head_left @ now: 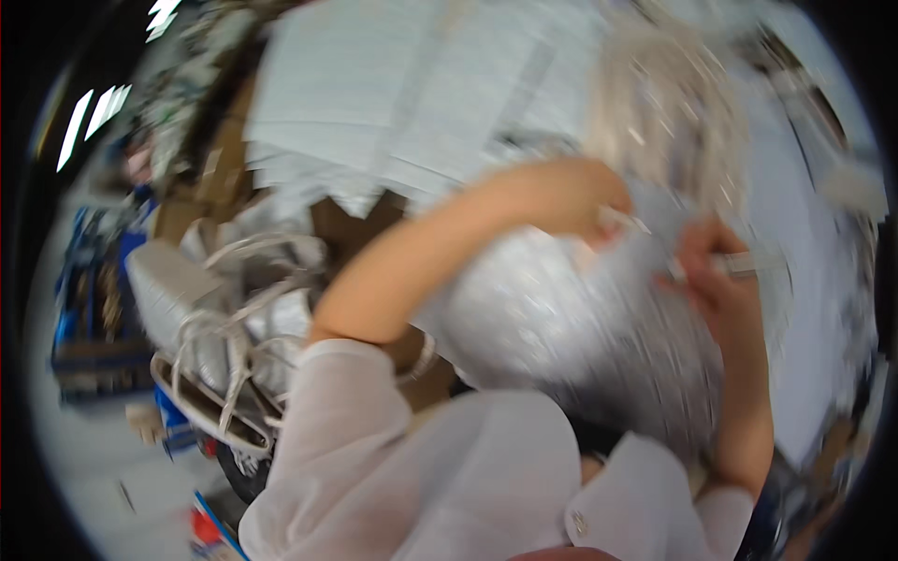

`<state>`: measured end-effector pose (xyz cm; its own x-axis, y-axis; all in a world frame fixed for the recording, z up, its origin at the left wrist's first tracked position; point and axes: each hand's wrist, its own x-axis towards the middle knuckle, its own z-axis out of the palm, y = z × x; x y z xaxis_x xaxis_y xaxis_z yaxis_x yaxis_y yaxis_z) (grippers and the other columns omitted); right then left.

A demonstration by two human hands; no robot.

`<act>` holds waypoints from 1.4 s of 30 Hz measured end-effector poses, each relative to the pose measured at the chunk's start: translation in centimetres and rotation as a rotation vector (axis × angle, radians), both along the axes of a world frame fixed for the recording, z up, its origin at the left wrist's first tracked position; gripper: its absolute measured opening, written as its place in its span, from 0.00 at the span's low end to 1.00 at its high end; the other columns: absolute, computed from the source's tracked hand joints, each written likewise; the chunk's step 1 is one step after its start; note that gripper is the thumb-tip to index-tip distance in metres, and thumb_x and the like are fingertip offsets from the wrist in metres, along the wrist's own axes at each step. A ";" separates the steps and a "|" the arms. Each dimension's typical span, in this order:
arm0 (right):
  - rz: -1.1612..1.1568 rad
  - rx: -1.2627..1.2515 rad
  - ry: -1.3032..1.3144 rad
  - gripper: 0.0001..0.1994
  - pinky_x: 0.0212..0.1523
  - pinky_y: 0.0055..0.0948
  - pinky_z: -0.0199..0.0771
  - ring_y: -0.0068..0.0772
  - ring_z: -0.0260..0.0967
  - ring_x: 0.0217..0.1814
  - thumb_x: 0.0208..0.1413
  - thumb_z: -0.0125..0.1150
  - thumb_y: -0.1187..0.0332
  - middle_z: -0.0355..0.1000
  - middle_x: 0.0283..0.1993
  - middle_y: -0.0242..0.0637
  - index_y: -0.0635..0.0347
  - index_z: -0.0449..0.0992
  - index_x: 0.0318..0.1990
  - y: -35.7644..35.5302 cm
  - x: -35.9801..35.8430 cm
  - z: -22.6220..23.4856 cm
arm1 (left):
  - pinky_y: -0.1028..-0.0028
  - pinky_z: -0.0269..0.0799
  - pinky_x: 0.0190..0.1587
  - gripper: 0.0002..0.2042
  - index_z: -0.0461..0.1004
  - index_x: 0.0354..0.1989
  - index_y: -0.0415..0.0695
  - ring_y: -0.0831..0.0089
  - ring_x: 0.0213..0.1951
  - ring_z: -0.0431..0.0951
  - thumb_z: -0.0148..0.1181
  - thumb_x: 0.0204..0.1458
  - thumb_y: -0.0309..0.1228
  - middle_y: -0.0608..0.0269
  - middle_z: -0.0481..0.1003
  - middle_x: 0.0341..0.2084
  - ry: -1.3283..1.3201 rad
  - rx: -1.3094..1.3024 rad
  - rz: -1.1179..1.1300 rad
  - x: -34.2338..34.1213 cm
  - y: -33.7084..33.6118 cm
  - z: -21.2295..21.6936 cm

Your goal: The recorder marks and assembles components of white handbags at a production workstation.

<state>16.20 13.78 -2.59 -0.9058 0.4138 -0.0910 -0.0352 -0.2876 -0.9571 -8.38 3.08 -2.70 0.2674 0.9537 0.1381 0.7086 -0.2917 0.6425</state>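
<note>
Motion blurs much of the head view. A silvery-grey, shiny bag (561,318) hangs in front of my body, its upper part between my two hands. My left hand (578,198) is closed at the bag's top, with a short white strip showing at the fingertips. To its right, my right hand (713,276) has its fingers bent and pressed at the bag's upper right edge. A pale band lies beside those fingers; its kind is too smeared to tell.
White sheets (327,84) lie stacked on the table ahead. Beyond my hands sits a heap in shiny clear plastic (664,112). Several pale handbags with looped handles (220,346) are piled at my left, near brown cardboard (224,159). Blue crates (94,290) stand farther left.
</note>
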 end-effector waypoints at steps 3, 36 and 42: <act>-0.082 -0.077 0.042 0.14 0.36 0.23 0.83 0.17 0.62 0.33 0.51 0.68 0.65 0.62 0.32 0.29 0.55 0.65 0.28 -0.4 1.0 -1.3 | 0.58 0.71 0.41 0.09 0.79 0.33 0.39 0.52 0.40 0.77 0.62 0.50 0.32 0.51 0.75 0.33 0.184 -0.274 -0.156 1.1 1.6 0.0; -0.013 -0.339 0.314 0.14 0.37 0.23 0.84 0.13 0.59 0.21 0.58 0.63 0.70 0.60 0.32 0.31 0.56 0.59 0.33 0.7 0.4 -2.4 | 0.64 0.72 0.38 0.08 0.75 0.33 0.41 0.60 0.38 0.76 0.62 0.51 0.32 0.57 0.70 0.38 0.013 0.134 0.081 1.5 -1.6 -2.3; -0.017 -0.346 0.309 0.14 0.38 0.24 0.84 0.13 0.59 0.22 0.58 0.61 0.71 0.60 0.32 0.31 0.56 0.58 0.33 0.5 0.6 -2.3 | 0.63 0.72 0.38 0.08 0.77 0.33 0.42 0.58 0.37 0.76 0.64 0.49 0.32 0.58 0.71 0.36 0.151 -0.232 -0.230 0.3 1.9 1.0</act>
